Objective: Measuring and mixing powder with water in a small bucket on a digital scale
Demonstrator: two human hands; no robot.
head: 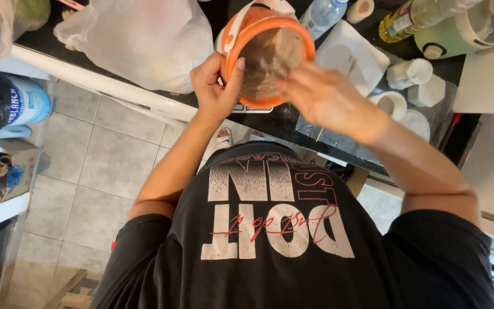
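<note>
Head camera is looking down at two hands over a dark counter. The left hand fingers are wrapping tight around the rim of an orange bowl, tipping it up above the counter edge. The right hand is blurry at the bowl's mouth, so I cannot tell how its fingers are sitting. A white plastic bag is lying to the left. An oil bottle and small white pots are sitting to the right.

The left hand grips the orange bowl's rim at nine o'clock; the blurred right hand reaches into it above the dark desk.
</note>
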